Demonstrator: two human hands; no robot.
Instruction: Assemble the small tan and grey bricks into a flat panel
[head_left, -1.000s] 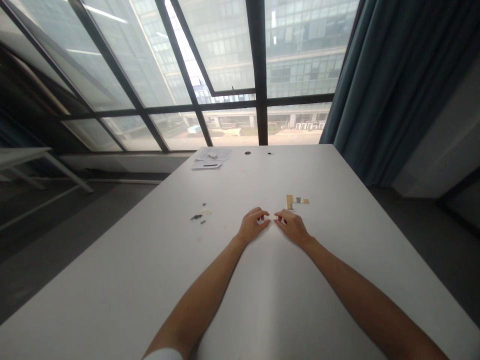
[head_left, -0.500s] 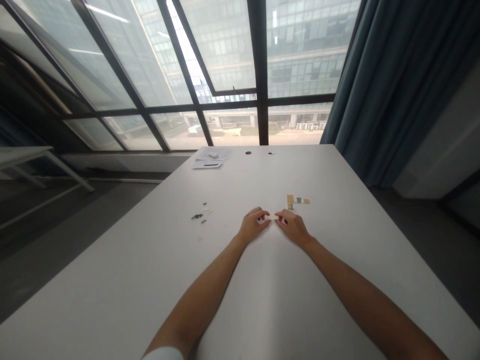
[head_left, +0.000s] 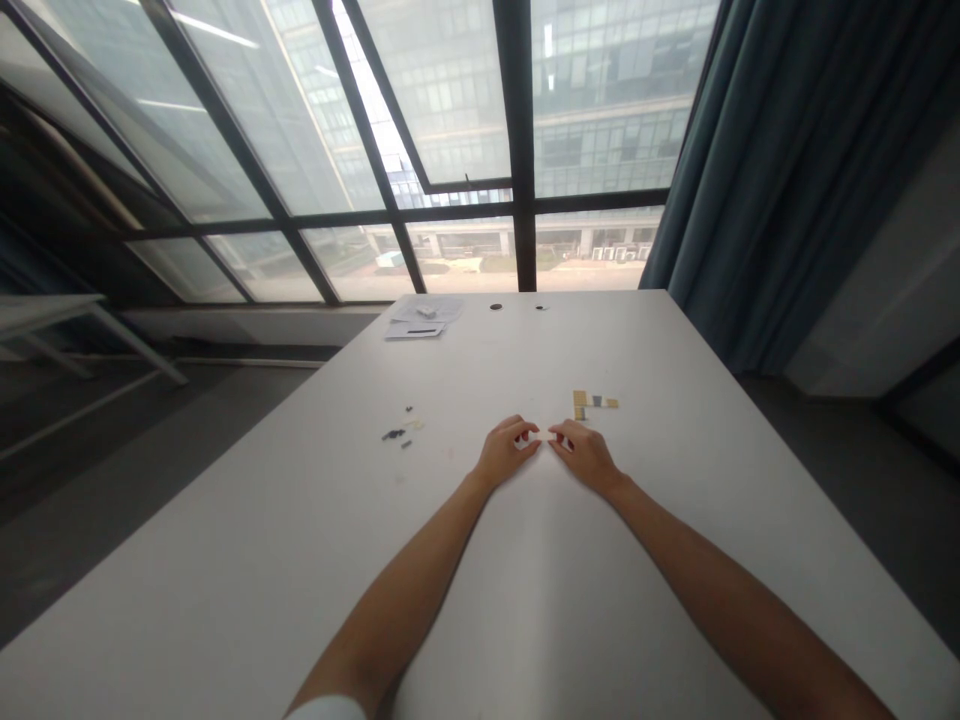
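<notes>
My left hand (head_left: pixel 507 448) rests on the white table (head_left: pixel 480 580), its thumb and fingers curled together in a pinch. Facing it from the right, my right hand (head_left: pixel 585 452) is closed the same way. Only a narrow gap parts the two sets of fingertips. A pale trace shows there, too small to name. Just beyond my right hand lies a group of flat tan, white and grey pieces (head_left: pixel 580 398), set edge to edge in an angled shape. Left of my left hand, several small dark grey pieces (head_left: pixel 394 434) are scattered beside a few pale ones (head_left: pixel 415 424).
Papers (head_left: pixel 415 328) with a small white object (head_left: pixel 426 312) on them lie at the table's far left corner. A dark round disc (head_left: pixel 496 307) and a smaller dark spot (head_left: pixel 539 308) are near the far edge. Windows stand behind; a blue curtain (head_left: pixel 750 180) hangs at the right.
</notes>
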